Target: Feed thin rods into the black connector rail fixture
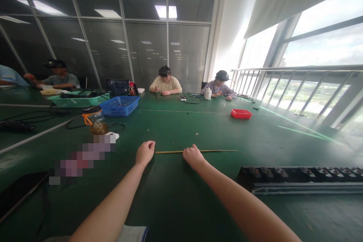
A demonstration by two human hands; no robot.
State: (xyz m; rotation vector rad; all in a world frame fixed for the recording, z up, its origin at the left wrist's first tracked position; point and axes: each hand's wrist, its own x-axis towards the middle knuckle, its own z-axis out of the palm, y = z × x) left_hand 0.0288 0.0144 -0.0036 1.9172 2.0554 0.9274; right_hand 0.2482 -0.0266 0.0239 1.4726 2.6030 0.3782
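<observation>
A long thin brass-coloured rod (170,152) lies across the green table (176,204) in front of me. My left hand (145,152) is curled closed at the rod's left end. My right hand (193,156) is closed around the rod near its middle, and the rest of the rod sticks out to the right as far as about the table's centre. Whether my left hand actually grips the rod end is hidden by the fingers.
A long black segmented rail (300,179) lies at my right. A small red tray (241,113), a blue basket (120,106) and a green basket (79,100) stand farther off. A glass jar (95,121) and cables sit left. Three people work at the far side.
</observation>
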